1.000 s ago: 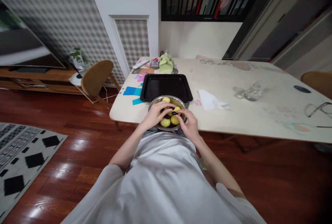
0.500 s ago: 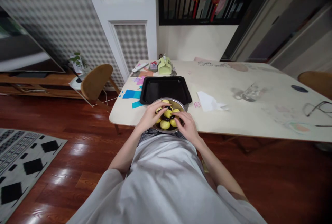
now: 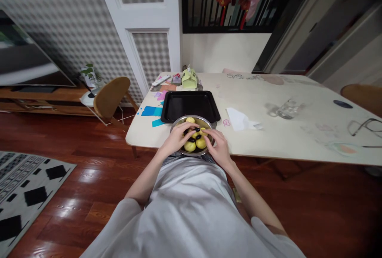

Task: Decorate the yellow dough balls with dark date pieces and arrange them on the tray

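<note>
A round metal bowl (image 3: 209,151) stands at the table's front edge, close against my body. Several round yellow fruits (image 3: 190,146) lie in it, with small glossy black grapes (image 3: 198,136) among and on top of them. From the left, my left hand (image 3: 178,137) reaches over the rim, its thumb and fingers closed round a black grape (image 3: 197,129). Over the right rim, my right hand (image 3: 219,143) has curved fingers with the thumb apart, tips beside a yellow fruit; I see nothing held in it. My fingers hide part of the contents.
Just behind the bowl lies a black baking tray (image 3: 191,106). A green tissue box (image 3: 189,79) and a white remote (image 3: 161,80) are at the back left. Rightward are a white paper (image 3: 240,119), a glass cup (image 3: 286,110) and eyeglasses (image 3: 367,126) on the table (image 3: 268,142).
My right hand has shifted slightly right, and its thumb and fingers are further apart. The black grape at my left fingertips sits a little lower. The whole view has shifted slightly downward.
</note>
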Motion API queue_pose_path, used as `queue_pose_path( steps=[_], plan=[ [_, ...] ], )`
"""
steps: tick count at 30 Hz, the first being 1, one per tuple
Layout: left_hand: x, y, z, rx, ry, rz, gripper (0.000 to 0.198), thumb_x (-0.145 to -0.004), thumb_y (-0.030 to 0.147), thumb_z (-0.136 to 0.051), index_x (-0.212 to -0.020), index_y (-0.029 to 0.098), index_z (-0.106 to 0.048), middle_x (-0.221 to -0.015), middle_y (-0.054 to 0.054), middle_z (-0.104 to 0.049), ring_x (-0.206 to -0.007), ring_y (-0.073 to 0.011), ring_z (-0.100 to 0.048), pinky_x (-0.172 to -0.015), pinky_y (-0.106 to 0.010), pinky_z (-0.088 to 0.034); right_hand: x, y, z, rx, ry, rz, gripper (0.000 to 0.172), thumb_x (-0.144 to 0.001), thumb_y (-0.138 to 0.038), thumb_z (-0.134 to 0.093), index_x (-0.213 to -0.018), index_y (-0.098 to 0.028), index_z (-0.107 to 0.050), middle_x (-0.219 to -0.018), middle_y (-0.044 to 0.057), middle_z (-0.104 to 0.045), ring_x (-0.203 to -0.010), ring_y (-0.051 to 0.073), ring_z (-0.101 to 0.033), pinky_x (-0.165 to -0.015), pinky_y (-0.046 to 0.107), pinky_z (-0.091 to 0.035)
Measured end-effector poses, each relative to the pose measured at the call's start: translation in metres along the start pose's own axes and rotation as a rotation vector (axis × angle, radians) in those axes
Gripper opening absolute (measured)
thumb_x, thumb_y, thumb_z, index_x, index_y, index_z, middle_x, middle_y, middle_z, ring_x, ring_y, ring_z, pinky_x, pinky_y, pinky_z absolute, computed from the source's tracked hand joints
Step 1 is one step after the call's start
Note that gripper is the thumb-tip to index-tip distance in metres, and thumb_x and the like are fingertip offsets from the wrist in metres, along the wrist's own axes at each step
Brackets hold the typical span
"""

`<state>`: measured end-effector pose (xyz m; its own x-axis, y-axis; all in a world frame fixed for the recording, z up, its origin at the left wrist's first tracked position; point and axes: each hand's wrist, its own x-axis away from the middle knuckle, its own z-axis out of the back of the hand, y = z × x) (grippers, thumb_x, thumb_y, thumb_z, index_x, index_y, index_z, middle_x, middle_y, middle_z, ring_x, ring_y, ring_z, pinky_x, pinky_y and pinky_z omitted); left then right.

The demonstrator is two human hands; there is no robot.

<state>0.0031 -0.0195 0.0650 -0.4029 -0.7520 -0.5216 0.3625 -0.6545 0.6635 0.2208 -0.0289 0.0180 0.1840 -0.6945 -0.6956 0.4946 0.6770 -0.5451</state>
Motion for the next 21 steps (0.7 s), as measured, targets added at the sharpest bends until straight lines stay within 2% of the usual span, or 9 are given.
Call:
queue_pose_path(
  steps=[4, 7, 13, 18, 21],
  plan=[
    [0.002, -0.002, -0.006, -0.049, -0.025, 0.003, 0.027, -0.105, 0.035, -0.061, -0.127, 0.023, -0.068, -0.122, -0.010, -0.076, -0.110, -0.0260, -0.072, -0.103, -0.040, -0.055, -0.001, -0.005, 0.001, -0.021, 0.013, 0.019, 0.032, -0.104, -0.028, -0.058, -0.134, -0.028, -0.069, -0.127, 0.007, -0.078, -0.117, 0.027, -0.073, -0.102, 0.046, -0.058],
    [0.003, -0.001, -0.010, -0.056, -0.040, -0.002, 0.024, -0.104, 0.033, -0.063, -0.125, 0.023, -0.065, -0.117, -0.009, -0.076, -0.109, -0.0258, -0.072, -0.102, -0.040, -0.055, 0.000, -0.005, 0.000, -0.028, -0.003, 0.024, 0.034, -0.104, -0.028, -0.059, -0.137, -0.030, -0.068, -0.128, 0.007, -0.078, -0.116, 0.027, -0.073, -0.101, 0.047, -0.060],
    [0.003, 0.003, -0.013, -0.045, -0.040, 0.008, 0.016, -0.104, 0.030, -0.062, -0.118, 0.022, -0.064, -0.115, -0.009, -0.075, -0.110, -0.0258, -0.071, -0.101, -0.040, -0.054, 0.002, -0.004, -0.002, -0.039, 0.031, 0.007, 0.023, -0.104, -0.030, -0.060, -0.122, -0.028, -0.074, -0.117, 0.007, -0.080, -0.107, 0.026, -0.076, -0.095, 0.045, -0.061],
    [0.002, -0.001, -0.007, -0.050, -0.029, -0.002, 0.024, -0.104, 0.032, -0.062, -0.127, 0.023, -0.062, -0.120, -0.009, -0.075, -0.114, -0.0259, -0.070, -0.105, -0.042, -0.053, 0.000, -0.002, -0.001, -0.021, 0.072, -0.008, 0.015, -0.102, -0.029, -0.063, -0.112, -0.027, -0.073, -0.107, 0.006, -0.080, -0.100, 0.026, -0.075, -0.091, 0.043, -0.060],
    [0.001, -0.005, 0.002, -0.087, 0.038, -0.017, 0.025, -0.105, 0.031, -0.061, -0.129, 0.023, -0.062, -0.120, -0.010, -0.073, -0.116, -0.0257, -0.068, -0.107, -0.042, -0.052, -0.003, 0.006, -0.001, 0.023, 0.096, -0.038, 0.013, -0.102, -0.029, -0.063, -0.109, -0.025, -0.072, -0.105, 0.007, -0.079, -0.100, 0.027, -0.074, -0.091, 0.044, -0.059]
  ],
)
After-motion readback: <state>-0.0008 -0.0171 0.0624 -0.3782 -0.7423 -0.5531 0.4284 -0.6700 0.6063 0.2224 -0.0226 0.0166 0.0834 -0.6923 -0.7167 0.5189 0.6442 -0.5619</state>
